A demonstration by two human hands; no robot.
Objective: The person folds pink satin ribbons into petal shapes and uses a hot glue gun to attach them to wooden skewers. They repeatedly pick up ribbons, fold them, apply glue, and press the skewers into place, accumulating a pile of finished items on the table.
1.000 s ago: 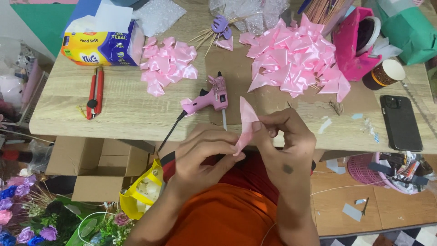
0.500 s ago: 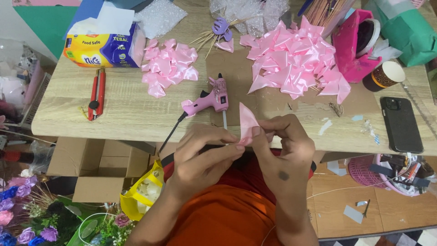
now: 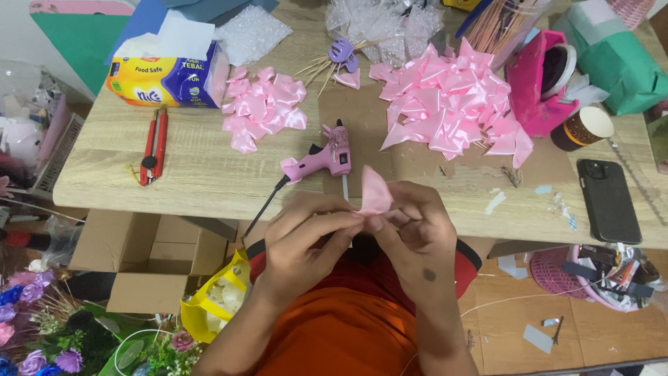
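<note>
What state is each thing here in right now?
Pink ribbon petal: folded, pinched by both hands.
Left hand: closed on the petal.
Right hand: closed on the petal.
Glue gun: lying on the table, unheld.
Red cutter: lying flat.
Phone: screen dark.
Tissue pack: open.

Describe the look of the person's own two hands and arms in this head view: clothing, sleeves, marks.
Both the left hand and the right hand are bare: no gloves, rings or watch show. The forearms are uncovered, with no sleeves in view. A small dark round mark sits on the back of the right hand. Below the arms lies an orange garment with a red band edged in black.
</note>
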